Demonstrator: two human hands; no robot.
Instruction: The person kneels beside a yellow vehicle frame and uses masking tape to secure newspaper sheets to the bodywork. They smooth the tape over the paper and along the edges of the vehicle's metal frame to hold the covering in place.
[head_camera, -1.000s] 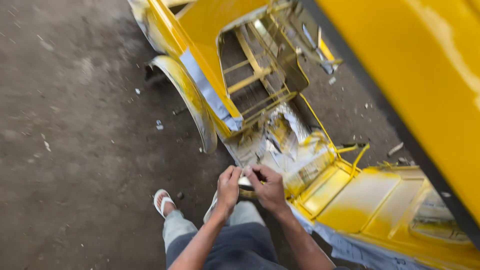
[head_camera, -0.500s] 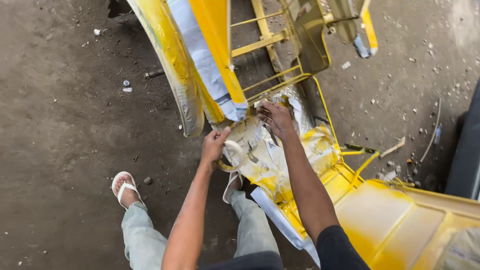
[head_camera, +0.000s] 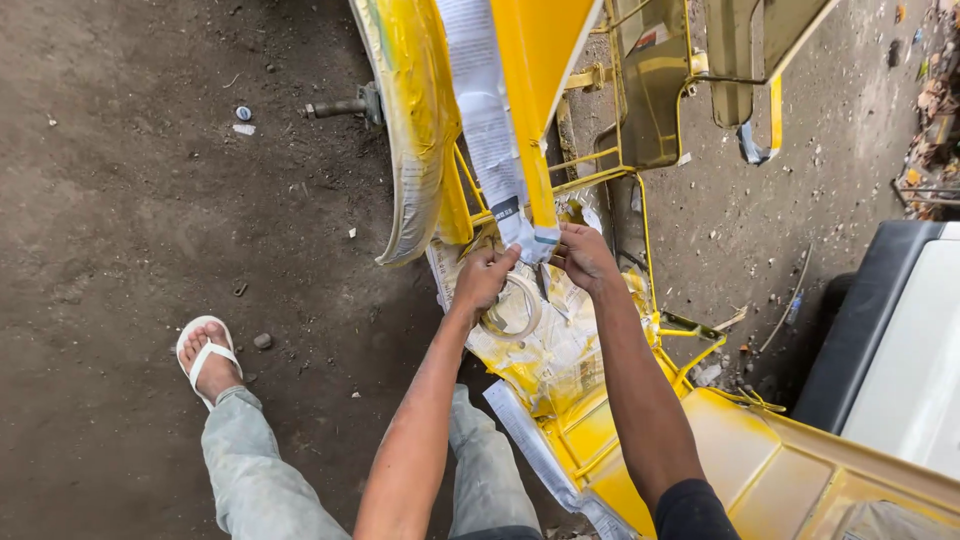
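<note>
A: Big picture first: yellow vehicle body (head_camera: 430, 120) on the dirt ground (head_camera: 130, 200), its panel (head_camera: 530, 90) masked with a paper strip (head_camera: 480, 110).

B: And the hands have moved up from the floor sheet to that strip's lower end within the last second.

A: Left hand (head_camera: 483, 280), fingers clamped on the tape roll (head_camera: 512, 305), roll hanging just below the paper's end.

B: Right hand (head_camera: 583, 258), fingers pinched together at the strip's bottom corner, likely pressing tape down; masking looks well along here.
</note>
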